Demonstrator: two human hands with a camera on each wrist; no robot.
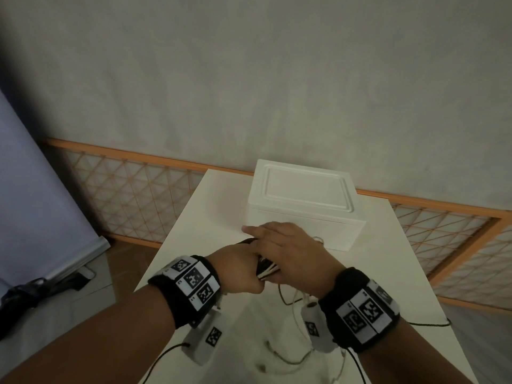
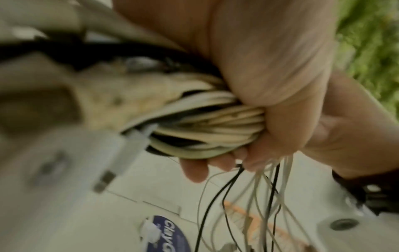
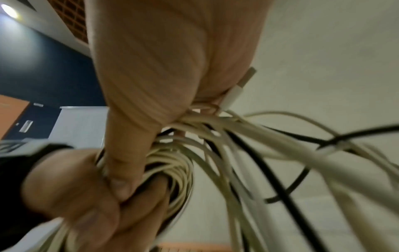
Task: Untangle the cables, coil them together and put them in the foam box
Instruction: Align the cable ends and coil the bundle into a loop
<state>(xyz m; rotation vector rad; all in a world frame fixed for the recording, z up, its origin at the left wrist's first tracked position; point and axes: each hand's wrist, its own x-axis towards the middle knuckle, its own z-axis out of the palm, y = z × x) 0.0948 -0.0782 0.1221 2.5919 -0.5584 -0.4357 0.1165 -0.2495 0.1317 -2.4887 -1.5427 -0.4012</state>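
While the foam box (image 1: 302, 206) sits lid-on at centre frame in the head view, we're mid-coil, not at stowing. Left hand (image 1: 238, 268) is fisted round the coil (image 2: 207, 126) of white and black cables; in the left wrist view the loops run straight through its curled fingers (image 2: 194, 168). Right hand (image 1: 288, 250) sits over the same bundle just right of the left, thumb and fingers wrapped round the strands feeding in, with a white plug (image 3: 237, 88) poking out past its palm. Loose tails (image 3: 302, 145) fan out toward the right of the right wrist view, and more slack trails over the surface (image 1: 216, 206) at lower centre of the head view. Judgement: next move needs the remaining slack wound on, then one hand freed to lift the lid, which is still shut.
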